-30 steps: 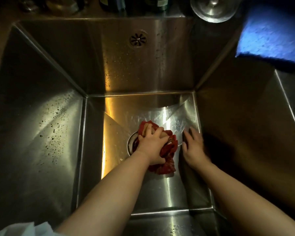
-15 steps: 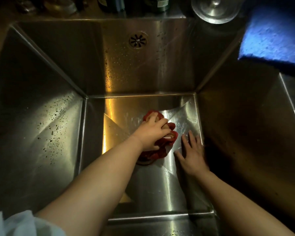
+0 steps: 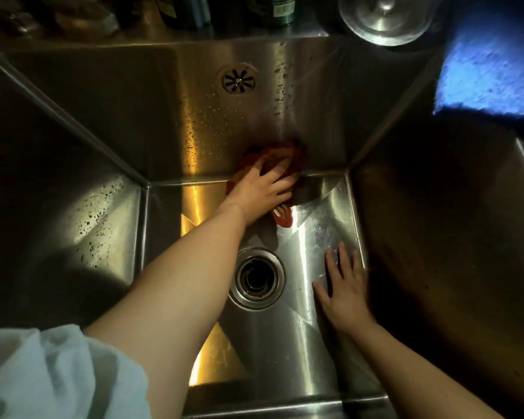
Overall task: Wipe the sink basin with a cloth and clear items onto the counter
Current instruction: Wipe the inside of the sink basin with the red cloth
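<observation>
A deep steel sink basin (image 3: 82,225) fills the view. My left hand (image 3: 262,189) presses a crumpled red cloth (image 3: 280,155) against the foot of the back wall, where it meets the floor. A corner of the cloth sticks out below the palm. My right hand (image 3: 344,287) lies flat on the basin floor with fingers spread, close to the right wall and empty. The round drain (image 3: 256,278) sits uncovered between my two forearms.
An overflow grille (image 3: 239,80) is set high in the back wall. On the counter behind stand dark bottles (image 3: 271,9) and a round metal lid (image 3: 386,18). A blue cloth (image 3: 493,77) lies on the right rim.
My left hand has pushed the red cloth from over the drain away to the back wall, uncovering the drain. My right hand has stayed flat near the right wall.
</observation>
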